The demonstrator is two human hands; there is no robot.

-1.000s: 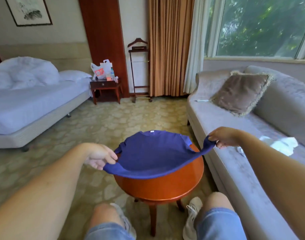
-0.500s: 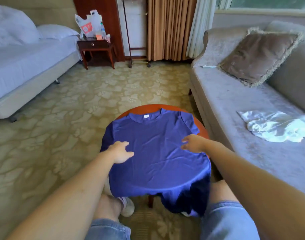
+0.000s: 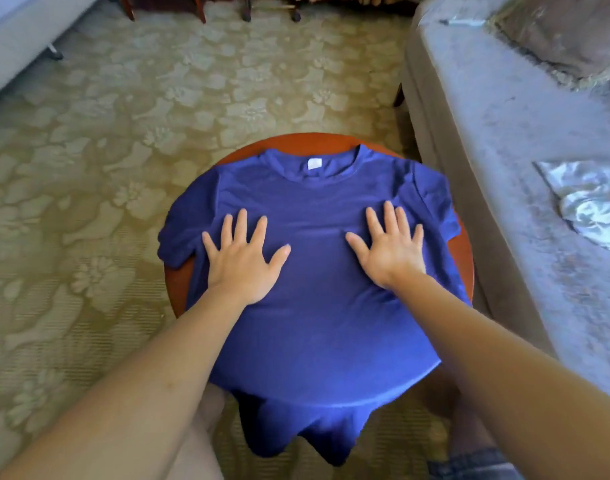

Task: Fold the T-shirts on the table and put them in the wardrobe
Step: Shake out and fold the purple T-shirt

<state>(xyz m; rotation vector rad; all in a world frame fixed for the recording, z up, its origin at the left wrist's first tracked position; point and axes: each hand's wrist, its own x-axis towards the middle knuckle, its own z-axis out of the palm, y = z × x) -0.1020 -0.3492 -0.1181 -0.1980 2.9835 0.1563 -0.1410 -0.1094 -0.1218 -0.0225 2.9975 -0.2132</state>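
From the head view, a person's left hand (image 3: 242,258) and right hand (image 3: 388,247), both flat, fingers spread and gripping nothing, press the one blue T-shirt (image 3: 317,323) spread on the single round table (image 3: 178,282), hem overhanging; the soft, light cloth likely lifts best by pinching shoulders or hem.

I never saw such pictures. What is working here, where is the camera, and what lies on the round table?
No machine: a person works with two bare hands. The single camera sits on their head, looking forward and down. A blue T-shirt lies spread on the round wooden table, collar far, hem hanging over the near edge. The left hand and right hand press flat on it, fingers spread; neither holds anything. A white cloth lies on the sofa at right.
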